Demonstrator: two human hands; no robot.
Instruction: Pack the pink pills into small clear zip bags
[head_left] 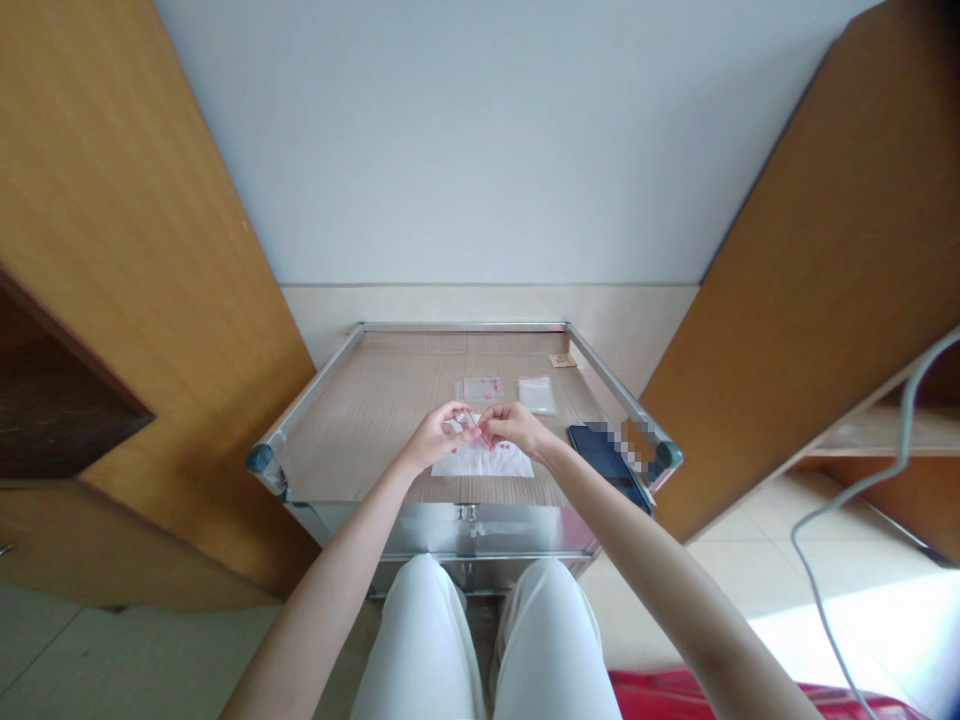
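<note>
head view, looking forward and down along the person's bare forearms: the left hand (433,438) and the right hand (517,425) come together over the near part of a wood-patterned cart top edged by a metal rail (465,327). the fingertips of both hands close on a small pink-printed plastic piece (463,428), which lies between the two grips and is mostly hidden by the fingers (its exact form is too small to tell). it looks light, thin and soft, likely to flex and slip, so its edges seem the surest place to hold. just below the hands, a white pink-printed sheet (484,462) lies flat on the cart top, partly under the fingers' shadow. farther out lie a pink-printed clear bag (481,389), a plain clear plastic bag (537,395) and a small tan card (562,360), all well beyond the hands. a dark phone (596,455), partly blurred out, lies near the right hand at the cart's right edge. wooden door panels (142,300) and (795,270) stand open on either side, with a grey cable (847,500) at far right and the person's white trousers (424,640) below.
</note>
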